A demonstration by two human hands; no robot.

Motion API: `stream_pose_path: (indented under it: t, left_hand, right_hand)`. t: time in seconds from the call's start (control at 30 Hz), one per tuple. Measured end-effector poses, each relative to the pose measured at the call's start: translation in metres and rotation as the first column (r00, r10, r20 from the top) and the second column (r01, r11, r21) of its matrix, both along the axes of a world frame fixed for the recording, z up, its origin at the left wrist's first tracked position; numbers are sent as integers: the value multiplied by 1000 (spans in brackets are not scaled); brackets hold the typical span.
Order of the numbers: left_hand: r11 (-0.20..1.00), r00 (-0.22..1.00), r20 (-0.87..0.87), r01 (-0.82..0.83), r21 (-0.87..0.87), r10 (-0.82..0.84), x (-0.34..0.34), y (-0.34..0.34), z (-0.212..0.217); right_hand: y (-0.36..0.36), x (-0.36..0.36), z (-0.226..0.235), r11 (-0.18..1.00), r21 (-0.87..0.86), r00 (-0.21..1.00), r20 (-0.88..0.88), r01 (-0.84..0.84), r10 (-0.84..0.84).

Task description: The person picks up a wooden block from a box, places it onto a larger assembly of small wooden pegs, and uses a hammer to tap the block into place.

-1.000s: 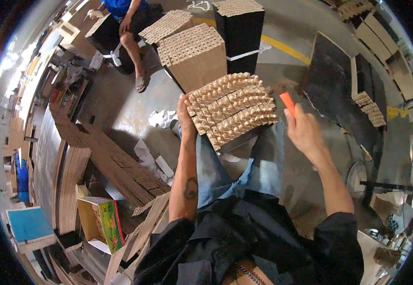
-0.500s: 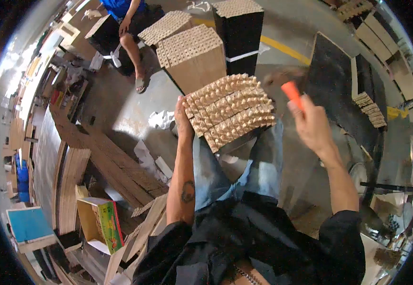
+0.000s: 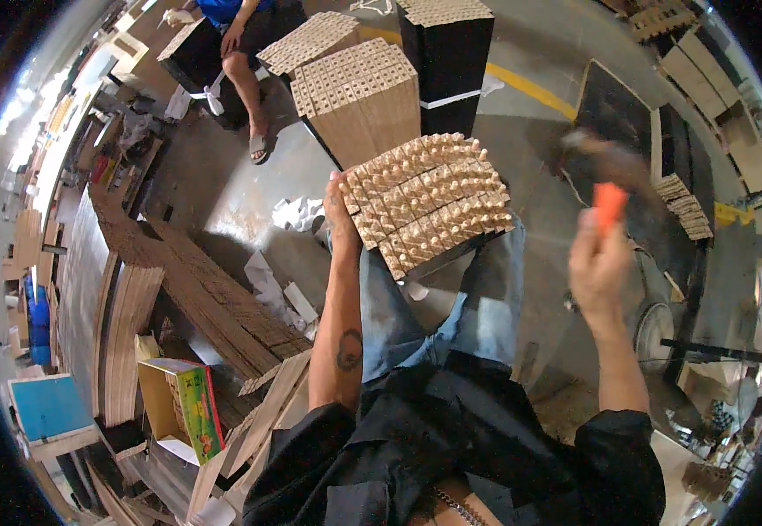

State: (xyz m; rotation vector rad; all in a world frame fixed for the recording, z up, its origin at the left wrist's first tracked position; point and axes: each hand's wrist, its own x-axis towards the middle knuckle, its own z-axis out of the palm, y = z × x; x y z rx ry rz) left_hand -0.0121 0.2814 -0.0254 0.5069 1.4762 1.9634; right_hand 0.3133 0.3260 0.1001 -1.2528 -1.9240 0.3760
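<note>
Hammer swings out from the pegged bundle

The right hand (image 3: 600, 267) is farther from the work than half a second ago: it has moved outward toward 4 o'clock, and the one orange-handled hammer (image 3: 609, 206) has gone with it, its head blurred. The right fingers are closed around the handle, well apart from the wood. The single pegged wooden bundle (image 3: 434, 206) lies over the person's knees, nearly where it was; its many pegs are too small to count. The left hand (image 3: 341, 219) remains against the bundle's 9 o'clock edge; its fingertips are largely hidden, so I cannot tell how far they close.

Counted outward from the bundle: three dotted-top stacks (image 3: 359, 101) stand between 11 and 12 o'clock; one seated co-worker (image 3: 239, 74) is at 10, one sandal (image 3: 259, 151) showing; one dark panel (image 3: 613, 101) lies at 2; one open colourful box (image 3: 195, 408) and one blue-topped stand (image 3: 50, 410) are at 8.
</note>
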Motion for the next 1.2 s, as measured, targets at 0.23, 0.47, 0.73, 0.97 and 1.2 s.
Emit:
stream_pose_path:
  t: [0.23,0.47,0.73,0.97,1.2]
  left_hand:
    - [998,995,80,58,-31,-55,-16,-2,-12]
    - [987,953,-295,-108,-120,68,7,-10,38]
    - [949,865,-491,-60,-309,-105,3,3,36]
    - [968,211,-967,-172,-180,-142,24,-14,85]
    - [864,-75,-878,153,-479,-473,58,-16,72]
  right_hand:
    - [7,-17,23,971,-198,980,116,-135,160]
    - [23,-21,-9,935,-283,855,410,-213,319]
    - [29,-32,-11,966,-229,858,467,-117,215]
    - [24,-52,39,925,-217,915,-332,-312,230]
    - [47,-49,-28,955,-236,892,370,-182,261]
